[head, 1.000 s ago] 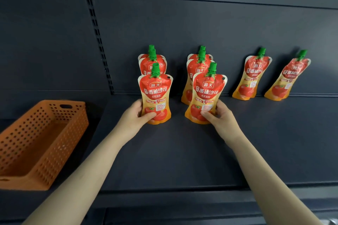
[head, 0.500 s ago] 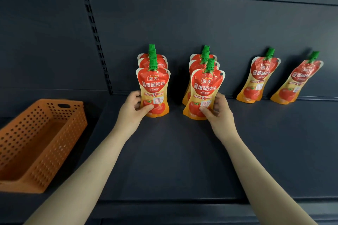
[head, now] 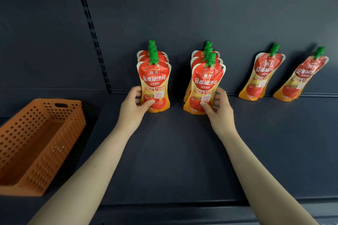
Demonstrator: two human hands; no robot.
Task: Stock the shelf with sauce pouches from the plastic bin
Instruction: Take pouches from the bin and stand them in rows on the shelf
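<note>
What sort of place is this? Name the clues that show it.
Probably a shop aisle: a dark metal shelf with a slotted upright, identical sauce pouches faced in rows, and an orange stocking bin.

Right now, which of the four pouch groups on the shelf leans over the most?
The far-right pouch: it stands alone, tipped back and rightward against the back panel. The two stacks in front of the hands stand nearly upright.

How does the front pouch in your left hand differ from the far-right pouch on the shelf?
The left front pouch stands upright; the far-right pouch leans back against the rear panel. The left front pouch is gripped by the left hand, with two pouches lined up behind it; the far-right pouch stands alone, untouched. Both are red-and-orange tomato pouches with green caps.
</note>
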